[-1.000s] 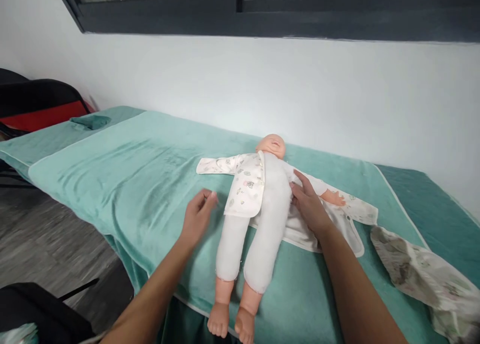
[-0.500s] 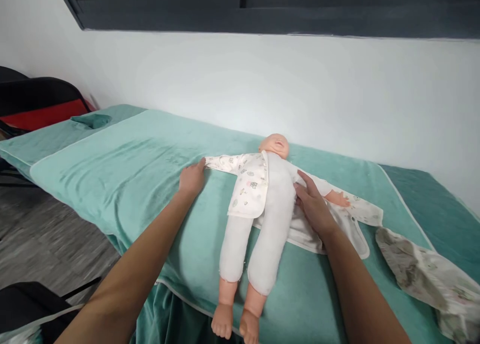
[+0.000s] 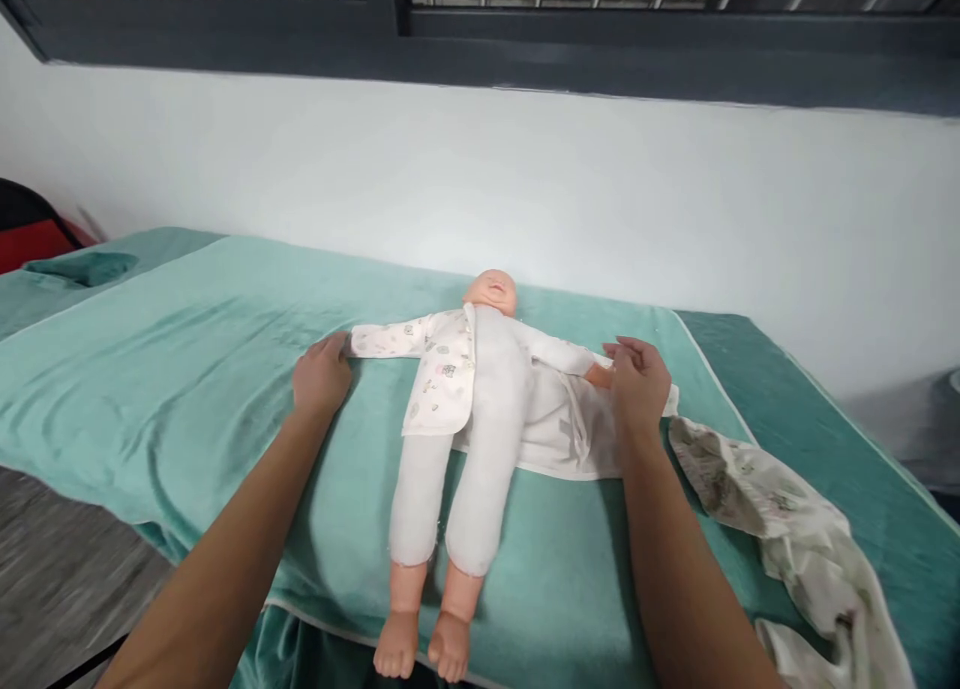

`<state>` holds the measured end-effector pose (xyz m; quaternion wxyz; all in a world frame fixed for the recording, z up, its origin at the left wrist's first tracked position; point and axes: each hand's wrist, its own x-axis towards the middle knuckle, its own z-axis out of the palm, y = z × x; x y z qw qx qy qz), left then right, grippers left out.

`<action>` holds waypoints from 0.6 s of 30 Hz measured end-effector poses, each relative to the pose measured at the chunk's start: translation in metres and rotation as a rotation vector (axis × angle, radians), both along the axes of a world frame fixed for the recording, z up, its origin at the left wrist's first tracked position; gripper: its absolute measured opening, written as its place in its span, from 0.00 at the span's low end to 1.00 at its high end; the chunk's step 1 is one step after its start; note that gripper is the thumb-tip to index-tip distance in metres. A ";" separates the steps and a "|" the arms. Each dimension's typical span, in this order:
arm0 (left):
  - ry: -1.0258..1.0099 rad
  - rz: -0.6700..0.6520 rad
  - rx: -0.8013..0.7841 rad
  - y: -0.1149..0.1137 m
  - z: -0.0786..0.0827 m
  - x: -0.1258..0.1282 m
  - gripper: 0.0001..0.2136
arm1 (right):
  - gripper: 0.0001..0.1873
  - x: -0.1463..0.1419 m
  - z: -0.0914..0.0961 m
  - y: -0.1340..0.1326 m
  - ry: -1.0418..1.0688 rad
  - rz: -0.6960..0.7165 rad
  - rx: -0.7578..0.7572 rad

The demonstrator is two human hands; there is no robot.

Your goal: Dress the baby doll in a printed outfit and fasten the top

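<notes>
A baby doll [image 3: 480, 399] with a white cloth body lies on its back on a teal towel [image 3: 187, 369], head toward the wall. A patterned white baby jacket [image 3: 442, 369] covers its left-side arm and lies spread open under its other side. My left hand [image 3: 321, 374] grips the end of the jacket sleeve at the left. My right hand [image 3: 639, 384] is closed over the doll's bare hand and the jacket fabric at the right.
A crumpled patterned cloth [image 3: 780, 509] lies on the towel to the right of my right arm. A folded teal cloth [image 3: 82, 267] sits at the far left. The white wall runs just behind the doll's head. The bed's near edge is by the doll's feet.
My left hand went from beside the doll's hip to the sleeve end and holds it. My right hand slid from the doll's torso out to its bare hand. The view shifted right.
</notes>
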<state>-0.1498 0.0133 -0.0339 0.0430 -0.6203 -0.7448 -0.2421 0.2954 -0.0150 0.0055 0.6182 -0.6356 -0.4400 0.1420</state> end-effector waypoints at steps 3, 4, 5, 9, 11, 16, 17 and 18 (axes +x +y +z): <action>-0.075 -0.057 0.116 -0.003 -0.001 0.007 0.23 | 0.18 0.028 -0.002 0.004 -0.178 0.023 -0.189; -0.126 -0.102 0.140 -0.007 0.002 0.015 0.22 | 0.17 0.035 -0.003 0.005 -0.198 0.048 -0.257; -0.197 -0.149 0.159 -0.012 0.006 0.025 0.21 | 0.17 0.039 -0.004 0.004 -0.195 0.063 -0.301; -0.519 -0.339 0.245 -0.038 0.045 0.093 0.20 | 0.21 0.043 -0.007 0.001 -0.119 0.113 -0.266; -0.532 -0.501 0.264 -0.045 0.070 0.134 0.19 | 0.22 0.043 -0.010 -0.001 -0.058 0.117 -0.235; -0.068 -0.913 -0.035 -0.020 0.107 0.218 0.20 | 0.19 0.046 -0.014 -0.002 0.158 0.127 -0.223; 0.064 -0.950 -0.081 -0.011 0.109 0.231 0.21 | 0.20 0.046 -0.014 -0.002 0.220 0.151 -0.215; 0.178 -0.960 -0.122 -0.003 0.109 0.242 0.22 | 0.20 0.046 -0.014 -0.002 0.293 0.173 -0.202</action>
